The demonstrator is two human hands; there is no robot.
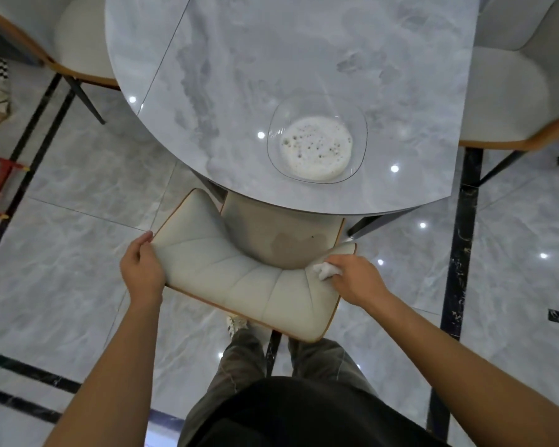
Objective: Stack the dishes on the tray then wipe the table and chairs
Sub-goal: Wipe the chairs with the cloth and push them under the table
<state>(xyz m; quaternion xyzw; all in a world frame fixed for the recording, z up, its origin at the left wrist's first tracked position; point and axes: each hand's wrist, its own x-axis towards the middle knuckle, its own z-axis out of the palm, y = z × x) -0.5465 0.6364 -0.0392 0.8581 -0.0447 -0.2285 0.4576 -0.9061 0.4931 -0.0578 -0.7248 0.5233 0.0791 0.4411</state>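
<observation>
The person stands behind a cream chair [239,275] pushed partly under the grey marble desk [291,75], and everything else is placed against that chair. The left hand [142,266] is clamped on the chair's left backrest corner, thumb over the top edge, probably to keep the chair from shifting under the wiping pressure. The right hand [355,279] is closed around a crumpled white cloth [326,269] and presses it onto the right end of the backrest, near the orange piping. A darker patch on the seat [288,243], just ahead of the backrest, looks like a damp mark, though that is a guess.

Beyond the chair, on the desk's near edge, sits a clear glass bowl [317,140] holding foamy white liquid, likely kept within reach for wetting the cloth. No tray or stacked dishes are in view, so the work appears to be in its chair-wiping stage. Two more chairs flank the desk further off.
</observation>
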